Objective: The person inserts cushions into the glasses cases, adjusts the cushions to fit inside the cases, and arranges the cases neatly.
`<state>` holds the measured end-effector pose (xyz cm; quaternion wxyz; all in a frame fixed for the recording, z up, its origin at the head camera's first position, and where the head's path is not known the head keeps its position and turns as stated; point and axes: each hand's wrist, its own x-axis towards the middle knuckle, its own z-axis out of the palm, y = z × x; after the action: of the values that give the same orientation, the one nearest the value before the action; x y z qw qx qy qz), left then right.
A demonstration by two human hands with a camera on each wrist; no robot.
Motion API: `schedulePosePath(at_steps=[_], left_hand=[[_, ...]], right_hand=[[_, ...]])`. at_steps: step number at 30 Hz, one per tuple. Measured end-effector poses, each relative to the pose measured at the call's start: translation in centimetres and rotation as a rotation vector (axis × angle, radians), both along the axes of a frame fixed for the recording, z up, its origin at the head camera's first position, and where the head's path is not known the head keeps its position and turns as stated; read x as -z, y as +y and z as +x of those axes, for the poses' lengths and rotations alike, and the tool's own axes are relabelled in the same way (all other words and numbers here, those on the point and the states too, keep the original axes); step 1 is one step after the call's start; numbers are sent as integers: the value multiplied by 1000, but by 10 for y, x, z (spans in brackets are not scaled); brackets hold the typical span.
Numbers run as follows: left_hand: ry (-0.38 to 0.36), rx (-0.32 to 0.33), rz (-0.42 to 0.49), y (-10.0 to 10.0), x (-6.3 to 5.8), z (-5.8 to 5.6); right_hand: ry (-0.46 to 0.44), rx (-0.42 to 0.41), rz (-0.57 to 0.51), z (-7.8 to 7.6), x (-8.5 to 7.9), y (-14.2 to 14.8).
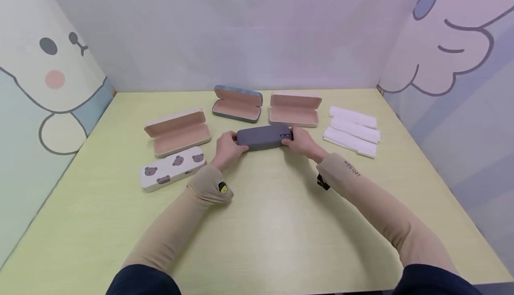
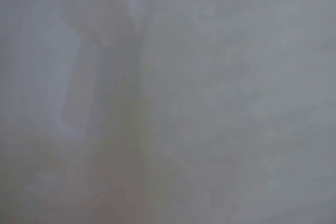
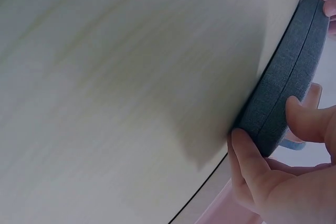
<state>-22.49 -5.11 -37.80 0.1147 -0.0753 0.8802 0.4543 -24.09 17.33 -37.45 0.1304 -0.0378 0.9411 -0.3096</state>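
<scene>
A closed dark grey-blue glasses case (image 1: pixel 260 138), with a small glasses print near its right end, is held level between both hands just over the table. My left hand (image 1: pixel 229 148) grips its left end. At the other end, my right hand (image 1: pixel 302 142) holds it with the thumb on the near side. The right wrist view shows the seam along the fabric-covered case (image 3: pixel 286 72), the thumb and fingers of my right hand (image 3: pixel 289 182) on either side of it, and part of my left hand (image 3: pixel 328 3) at the far end. The left wrist view is too hazy to read.
Open pink-lined cases stand behind and left: one at left (image 1: pixel 182 139), a blue one (image 1: pixel 237 110) at back, and a pale one (image 1: pixel 295 115). A closed bear-print case (image 1: pixel 173 169) lies left of my left forearm. Several white flat folded pieces (image 1: pixel 353 130) lie at right.
</scene>
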Motion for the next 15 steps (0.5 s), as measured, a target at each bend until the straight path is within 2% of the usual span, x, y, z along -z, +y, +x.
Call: schedulePosePath(at_steps=[3,8,15], left_hand=[[23,16,-44,-5,0,11],[106,-1,-96,-10,3,35],[147,-78,-55,-15,9,63]], right_hand=[[-14,-19,24,1,0,-4],[-34,-84,39,3,-2,-11],[-32,-203,50,0,-4,-18]])
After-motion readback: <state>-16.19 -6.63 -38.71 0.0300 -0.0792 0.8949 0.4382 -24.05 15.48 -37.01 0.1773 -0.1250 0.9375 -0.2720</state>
